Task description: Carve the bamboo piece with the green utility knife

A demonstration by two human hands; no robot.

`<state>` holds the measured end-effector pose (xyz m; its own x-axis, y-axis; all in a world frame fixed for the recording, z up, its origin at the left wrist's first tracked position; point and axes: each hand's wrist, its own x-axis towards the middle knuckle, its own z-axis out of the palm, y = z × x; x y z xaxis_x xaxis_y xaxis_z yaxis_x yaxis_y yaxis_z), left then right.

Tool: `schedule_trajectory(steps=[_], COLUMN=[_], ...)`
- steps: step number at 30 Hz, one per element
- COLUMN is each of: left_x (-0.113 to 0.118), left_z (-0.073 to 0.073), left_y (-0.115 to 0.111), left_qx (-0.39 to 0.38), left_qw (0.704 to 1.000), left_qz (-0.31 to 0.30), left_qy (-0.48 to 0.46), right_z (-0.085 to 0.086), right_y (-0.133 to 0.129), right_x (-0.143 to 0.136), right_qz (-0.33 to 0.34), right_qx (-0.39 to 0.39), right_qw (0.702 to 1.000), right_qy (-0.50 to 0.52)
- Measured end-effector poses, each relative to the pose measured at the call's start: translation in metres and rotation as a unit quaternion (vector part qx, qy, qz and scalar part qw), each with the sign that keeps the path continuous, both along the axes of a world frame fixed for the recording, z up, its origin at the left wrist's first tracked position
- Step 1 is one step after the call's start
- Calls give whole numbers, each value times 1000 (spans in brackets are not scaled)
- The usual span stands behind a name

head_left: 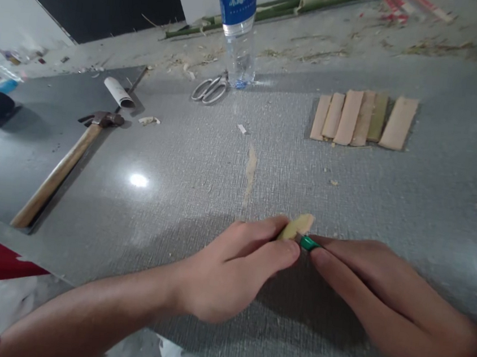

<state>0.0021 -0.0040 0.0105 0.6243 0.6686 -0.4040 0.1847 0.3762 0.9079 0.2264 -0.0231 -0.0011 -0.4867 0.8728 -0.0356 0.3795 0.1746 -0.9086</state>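
Bamboo piece (pixel 299 227) sits pinched in the left hand (pixel 237 272), just above the table (pixel 177 189), its pale tip pointing away from the person. The right hand (pixel 374 286) grips a green-handled tool (pixel 309 243), whose end meets the piece. The table's near edge passes below the left forearm (pixel 122 308). Open room spreads leftward to the hammer (pixel 63 168); ahead lies a thin shaving (pixel 250 168), and farther right, bamboo slats (pixel 349 117) in a row.
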Motion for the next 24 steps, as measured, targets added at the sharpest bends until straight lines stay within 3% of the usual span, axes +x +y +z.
schedule_trajectory(steps=[5,8,15,24], left_x=[0,0,3,3], left_z=[1,3,1,-2], left_y=[-1,-1,-3,-2], left_qx=[6,47,134,123], left_qw=[1000,998,986,989], left_qz=[3,-4,-15,-20], left_qy=[2,29,99,85], right_z=[-2,-8,-11,-11], right_y=[-2,-5,-9,-11], right_x=[1,3,2,-3], right_qz=[-11,-44,-51,-72], right_qx=[-35,-51,-85,-59], right_qw=[999,998,995,995], right_qy=[-3,13,23,25])
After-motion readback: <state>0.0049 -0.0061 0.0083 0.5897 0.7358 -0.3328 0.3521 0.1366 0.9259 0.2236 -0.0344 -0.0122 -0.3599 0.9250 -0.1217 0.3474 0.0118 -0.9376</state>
